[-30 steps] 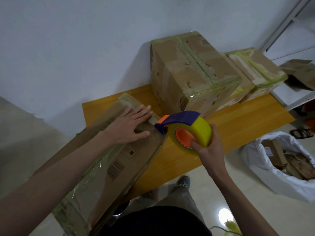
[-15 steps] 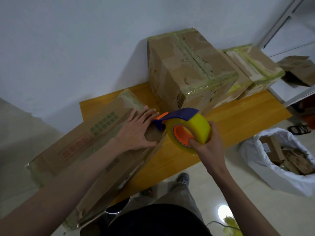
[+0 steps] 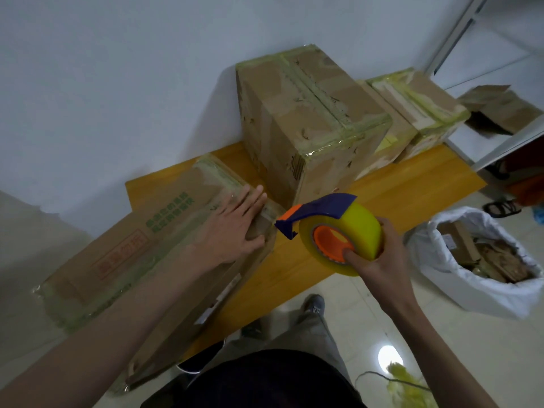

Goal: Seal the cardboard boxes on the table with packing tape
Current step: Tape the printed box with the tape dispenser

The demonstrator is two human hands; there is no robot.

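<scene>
Item: long flat box, lying across the table from centre out toward 8 o'clock, its near end hanging past the table edge. Printed face up, greenish tape already along its upper long edge.

Item: my left hand, fingers straight, pressing flat on the box's end nearest the table centre. Grasping nothing, only holding the box down.

Item: my right hand, clenched round the tape dispenser: thumb hooked into the orange core, fingers behind the yellow roll. The blue cutter nose points toward 9 o'clock and sits just beside the box end, at 3 o'clock from my left hand. Whether tape already joins it to the cardboard I cannot tell.

Step, as I judge it: taping this box's end seam. Next move calls for setting the nose on the cardboard by my fingertips and drawing the strip along, left hand bracing.

Edges and room:
- Tall sealed box at 12 o'clock, close behind my left fingertips; little room that way.
- Smaller taped box at 1 o'clock, well apart.
- Bare tabletop at 3 o'clock of the dispenser; open for my pull.
- Table's near edge runs just under my right wrist; floor below, white sack of scraps at 4 o'clock.
- Overhanging box end could tip if I lift my left hand.
</scene>
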